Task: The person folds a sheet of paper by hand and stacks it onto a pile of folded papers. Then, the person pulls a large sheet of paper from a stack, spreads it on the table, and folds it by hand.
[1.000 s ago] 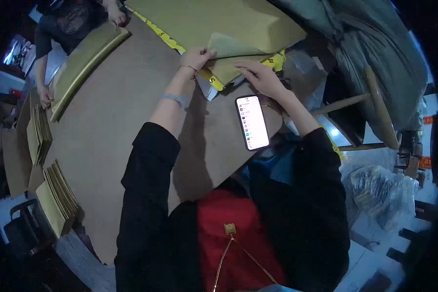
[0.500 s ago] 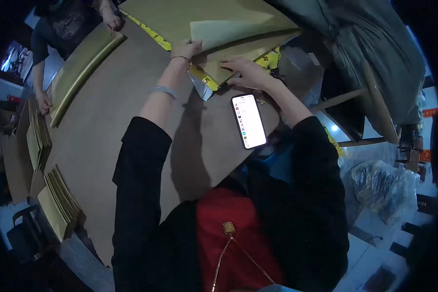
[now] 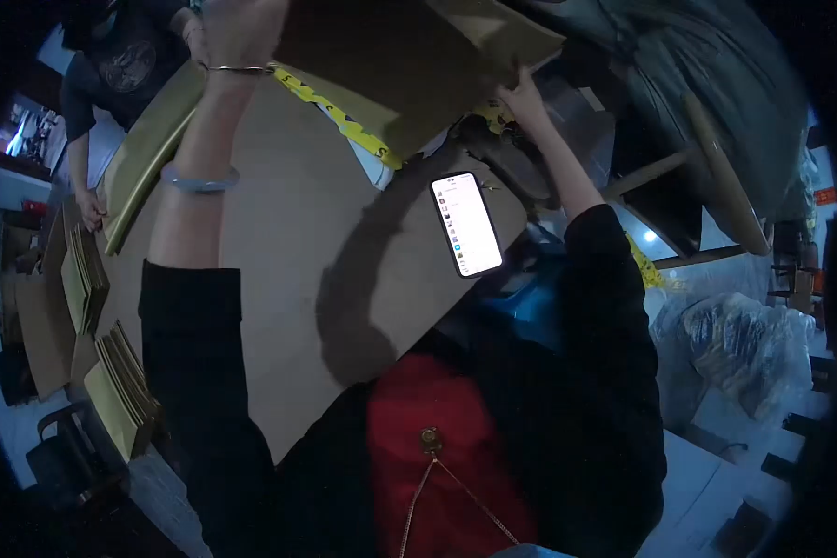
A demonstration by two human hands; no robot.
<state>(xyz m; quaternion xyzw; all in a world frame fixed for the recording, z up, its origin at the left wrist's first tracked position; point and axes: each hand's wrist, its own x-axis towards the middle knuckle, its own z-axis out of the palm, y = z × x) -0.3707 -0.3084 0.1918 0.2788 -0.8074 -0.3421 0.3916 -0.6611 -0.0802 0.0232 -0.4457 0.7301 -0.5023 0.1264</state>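
Observation:
A large brown paper sheet (image 3: 372,65) is lifted and folded over at the top of the view, its near face in shadow. My left hand (image 3: 242,33) is raised high at the sheet's left side and appears to grip it; the upper frame edge cuts off its fingers. At the sheet's right edge is my right hand (image 3: 525,100), its fingers closed against the paper. Yellow tape with black marks (image 3: 344,121) runs along an edge below the sheet. A phone with a lit screen (image 3: 466,225) lies on the brown table (image 3: 279,232) between my forearms.
Another person (image 3: 126,65) stands at the far left, hands at a curved, rolled brown sheet (image 3: 153,149). Folded brown stacks (image 3: 121,391) stand along the left edge. On the right are a covered bulky item (image 3: 716,74), a wooden chair frame (image 3: 716,177) and a plastic-wrapped bundle (image 3: 749,344).
My left hand has moved up and left, raising and turning the sheet over. My right hand has shifted right and slightly up along the paper.

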